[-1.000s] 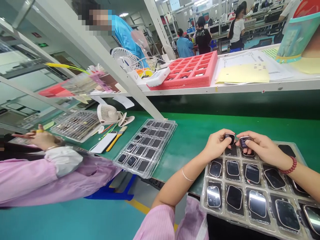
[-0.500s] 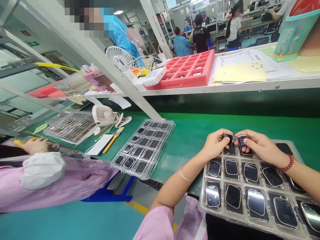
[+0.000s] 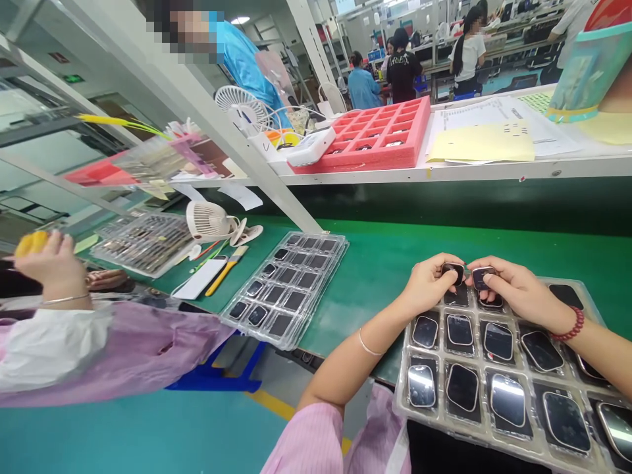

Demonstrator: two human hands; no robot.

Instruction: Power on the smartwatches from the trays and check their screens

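My left hand (image 3: 430, 282) pinches a small smartwatch (image 3: 453, 272) between thumb and fingers, its dark screen facing up. Close beside it, my right hand (image 3: 526, 295) grips a second smartwatch (image 3: 482, 278), the thumb over its edge. Both watches are held above the far rows of a clear plastic tray (image 3: 401, 409). Watches with dark, rounded screens lie in the tray's compartments, among them a watch (image 3: 462, 388) in the near row. My right forearm and hand hide part of the tray's right side.
Left of me lies a second clear tray (image 3: 316, 309) with several watches, near a yellow-handled brush (image 3: 224, 273) and a small white fan (image 3: 210, 222). A co-worker's raised hand (image 3: 52, 266) is at far left. A red foam tray (image 3: 380, 135) sits on the shelf (image 3: 474, 172).
The lit text on the right-hand watch's screen is gone; that screen now looks dark. At far left the co-worker's hand has risen from the bench. My hands keep nearly the same pose.
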